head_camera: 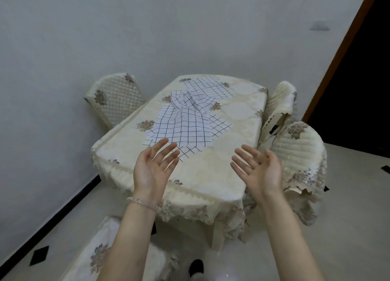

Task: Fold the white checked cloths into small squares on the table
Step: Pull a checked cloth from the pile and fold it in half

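Cream floral table [221,175] near grey wall [84,38] bears seemingly unfolded checked cloths [185,124].

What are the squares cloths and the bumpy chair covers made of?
The checked cloths look like thin woven fabric, matte white with dark grid lines; they crease and rumple softly. The chair covers seem to be padded, quilted cream fabric with a slight sheen, judging by the stitched diamond bumps and flower patterns. The exact fibre can't be told.
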### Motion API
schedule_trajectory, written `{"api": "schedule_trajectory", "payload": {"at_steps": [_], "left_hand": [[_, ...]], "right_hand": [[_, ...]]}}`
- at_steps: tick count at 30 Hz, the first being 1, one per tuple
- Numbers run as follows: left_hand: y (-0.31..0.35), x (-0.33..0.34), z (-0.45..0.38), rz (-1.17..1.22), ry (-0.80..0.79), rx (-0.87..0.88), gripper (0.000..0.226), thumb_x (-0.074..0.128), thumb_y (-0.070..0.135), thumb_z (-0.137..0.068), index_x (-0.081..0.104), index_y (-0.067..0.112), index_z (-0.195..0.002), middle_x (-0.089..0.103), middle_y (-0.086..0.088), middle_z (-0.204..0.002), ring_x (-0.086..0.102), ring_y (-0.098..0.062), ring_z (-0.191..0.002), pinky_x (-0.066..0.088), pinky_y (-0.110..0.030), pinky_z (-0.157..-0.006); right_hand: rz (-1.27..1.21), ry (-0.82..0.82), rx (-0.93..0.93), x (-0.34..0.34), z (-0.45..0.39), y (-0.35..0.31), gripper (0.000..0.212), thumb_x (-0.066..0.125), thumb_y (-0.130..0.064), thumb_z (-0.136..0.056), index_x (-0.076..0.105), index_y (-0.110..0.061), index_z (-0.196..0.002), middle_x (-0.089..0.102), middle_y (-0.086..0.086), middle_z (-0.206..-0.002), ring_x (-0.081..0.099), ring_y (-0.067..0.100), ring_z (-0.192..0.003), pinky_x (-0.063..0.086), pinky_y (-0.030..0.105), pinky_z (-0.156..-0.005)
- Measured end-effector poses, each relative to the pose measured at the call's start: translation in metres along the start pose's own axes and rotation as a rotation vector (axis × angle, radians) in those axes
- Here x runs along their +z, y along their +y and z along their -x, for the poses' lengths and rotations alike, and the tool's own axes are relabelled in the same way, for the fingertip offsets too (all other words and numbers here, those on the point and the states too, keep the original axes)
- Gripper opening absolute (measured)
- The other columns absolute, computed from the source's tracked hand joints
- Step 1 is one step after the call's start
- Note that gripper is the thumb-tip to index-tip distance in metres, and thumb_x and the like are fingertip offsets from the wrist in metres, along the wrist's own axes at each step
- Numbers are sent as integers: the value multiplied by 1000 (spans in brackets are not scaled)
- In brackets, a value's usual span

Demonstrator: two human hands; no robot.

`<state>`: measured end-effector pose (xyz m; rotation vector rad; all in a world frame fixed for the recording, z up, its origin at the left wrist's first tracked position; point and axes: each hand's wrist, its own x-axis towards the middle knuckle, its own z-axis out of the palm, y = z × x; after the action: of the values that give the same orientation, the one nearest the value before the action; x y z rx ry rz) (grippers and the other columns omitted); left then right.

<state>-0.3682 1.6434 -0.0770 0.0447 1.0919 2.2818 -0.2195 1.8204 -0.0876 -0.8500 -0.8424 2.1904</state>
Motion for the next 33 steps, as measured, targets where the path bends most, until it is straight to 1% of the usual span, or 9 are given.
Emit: {"api": "schedule_trajectory", "payload": {"at_steps": [7,12,15,19,25,27,29,31,33], "left_hand": [[23,20,-125,24,-11,-20,39,33,25,-96,63,6,-111,69,-13,-103,64,-28,-95,50,-37,-86],[30,28,-201,12,-11,-55,39,32,26,-97,63,6,-111,70,-13,-103,66,-27,-93,50,-37,-88],[15,27,-234,4,27,-116,39,32,26,-97,64,6,-110,70,-13,-103,65,-27,-93,49,-37,-89],[-14,19,-268,-8,81,-193,37,34,25,-96,64,6,-109,69,-14,-104,65,-28,-94,50,-37,-86],[-49,26,-309,-102,130,-195,35,39,23,-95,64,5,-111,70,-14,-105,66,-26,-92,50,-37,-87],[-66,34,-331,-255,165,-148,28,43,19,-94,66,7,-107,71,-11,-100,67,-24,-89,52,-34,-87],[-88,38,-351,-549,162,-81,24,46,14,-93,68,13,-103,72,-5,-100,66,-20,-93,51,-28,-85],[-120,36,-372,-896,114,-14,25,47,12,-92,67,21,-104,67,6,-108,61,-12,-102,46,-21,-86],[-151,28,-389,-1227,44,29,30,48,12,-91,65,25,-111,57,8,-121,53,-10,-113,42,-22,-92]], "right_hand": [[26,-5,-37,62,-105,-15,48,33,-37,-100,65,-2,-108,72,18,-104,67,34,-98,52,46,-92],[-12,18,-4,89,-171,-16,46,37,-36,-99,67,-2,-104,72,16,-95,67,31,-89,53,46,-90],[-17,50,42,92,-205,-11,46,39,-37,-99,67,-2,-105,70,14,-92,65,29,-85,53,46,-91],[2,76,109,89,-251,1,44,40,-37,-98,67,-3,-103,67,11,-88,63,27,-81,53,45,-90],[100,71,202,72,-308,18,39,41,-34,-99,67,-5,-100,64,8,-85,61,24,-77,54,39,-81],[203,43,170,69,-332,23,32,42,-28,-99,66,-7,-103,65,6,-86,63,23,-74,55,36,-77],[408,-31,54,67,-353,31,25,45,-19,-99,60,-14,-118,67,-6,-93,65,21,-80,56,33,-78],[677,-147,-45,60,-377,42,37,48,-17,-98,48,-30,-133,62,-18,-109,63,14,-96,52,27,-84],[890,-248,-56,51,-396,56,50,50,-19,-96,40,-45,-137,52,-18,-127,56,8,-110,43,21,-87]]}}
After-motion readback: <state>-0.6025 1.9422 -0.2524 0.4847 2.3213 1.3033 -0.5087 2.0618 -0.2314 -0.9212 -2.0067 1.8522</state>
